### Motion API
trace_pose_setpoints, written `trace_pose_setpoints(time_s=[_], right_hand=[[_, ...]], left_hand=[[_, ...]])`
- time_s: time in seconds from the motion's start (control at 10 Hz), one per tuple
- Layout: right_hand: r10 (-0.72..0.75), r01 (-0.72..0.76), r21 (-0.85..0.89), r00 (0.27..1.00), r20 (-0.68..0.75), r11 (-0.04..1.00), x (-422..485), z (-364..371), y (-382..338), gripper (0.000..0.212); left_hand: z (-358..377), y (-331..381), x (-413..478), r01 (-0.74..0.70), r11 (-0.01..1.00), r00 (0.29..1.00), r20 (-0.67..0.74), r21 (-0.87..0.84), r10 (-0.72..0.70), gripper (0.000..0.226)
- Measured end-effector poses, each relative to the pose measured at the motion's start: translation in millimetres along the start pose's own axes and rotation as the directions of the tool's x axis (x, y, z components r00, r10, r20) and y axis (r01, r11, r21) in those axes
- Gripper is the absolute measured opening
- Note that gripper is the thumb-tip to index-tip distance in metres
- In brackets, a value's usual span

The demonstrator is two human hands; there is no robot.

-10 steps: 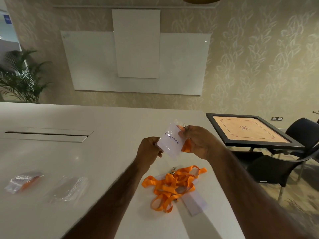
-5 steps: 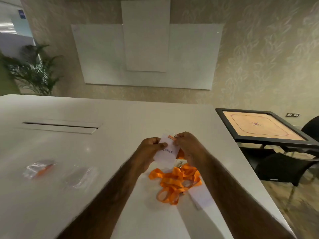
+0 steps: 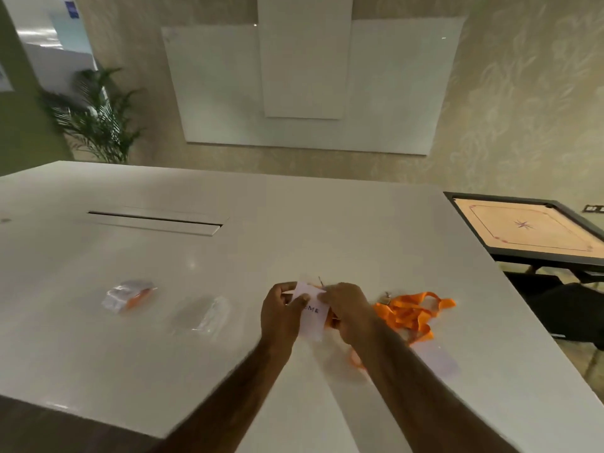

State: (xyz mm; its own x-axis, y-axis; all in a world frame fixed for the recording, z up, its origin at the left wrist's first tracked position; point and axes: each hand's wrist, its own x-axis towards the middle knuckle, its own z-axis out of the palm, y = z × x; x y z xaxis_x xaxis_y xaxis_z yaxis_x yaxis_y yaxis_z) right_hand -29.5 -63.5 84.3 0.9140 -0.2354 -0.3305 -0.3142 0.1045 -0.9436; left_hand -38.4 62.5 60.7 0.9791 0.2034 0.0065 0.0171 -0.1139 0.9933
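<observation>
A white name card (image 3: 313, 318) in a clear sleeve, with blue handwritten letters, is held low over the white table (image 3: 294, 230). My left hand (image 3: 281, 313) pinches its left edge with thumb on top. My right hand (image 3: 346, 305) pinches its upper right corner, where a small metal clip and a bit of orange strap show. A pile of orange lanyards (image 3: 410, 313) lies on the table just right of my right hand. A second white card (image 3: 438, 359) lies beside my right forearm.
Two clear plastic packets lie to the left: one with orange inside (image 3: 129, 294), one see-through (image 3: 206, 317). A cable slot (image 3: 153, 220) is set into the table top. A carrom board (image 3: 526, 228) and dark chairs (image 3: 568, 312) stand past the right edge.
Both hands have lowered the card toward the table and drawn closer together. The view has swung right and down, so the lanyard pile now sits to the right of my hands.
</observation>
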Motion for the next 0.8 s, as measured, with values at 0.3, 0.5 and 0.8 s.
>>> trace_pose_setpoints(time_s=[0.3, 0.5, 0.8], right_hand=[[0.046, -0.053, -0.137, 0.997, -0.056, 0.989, 10, 72, 38, 0.011], [0.093, -0.124, -0.345, 0.990, -0.105, 0.930, 6, 84, 43, 0.013], [0.062, -0.145, -0.629, 0.986, -0.152, 0.764, 9, 90, 46, 0.031]], left_hand=[[-74, -42, 52, 0.081, 0.970, 0.962, 0.236, 0.229, -0.136, 0.039], [-80, -59, 61, 0.002, 0.938, 0.947, 0.300, 0.347, -0.113, 0.049], [-77, -62, 58, -0.161, 0.835, 0.930, 0.363, 0.527, -0.050, 0.051]])
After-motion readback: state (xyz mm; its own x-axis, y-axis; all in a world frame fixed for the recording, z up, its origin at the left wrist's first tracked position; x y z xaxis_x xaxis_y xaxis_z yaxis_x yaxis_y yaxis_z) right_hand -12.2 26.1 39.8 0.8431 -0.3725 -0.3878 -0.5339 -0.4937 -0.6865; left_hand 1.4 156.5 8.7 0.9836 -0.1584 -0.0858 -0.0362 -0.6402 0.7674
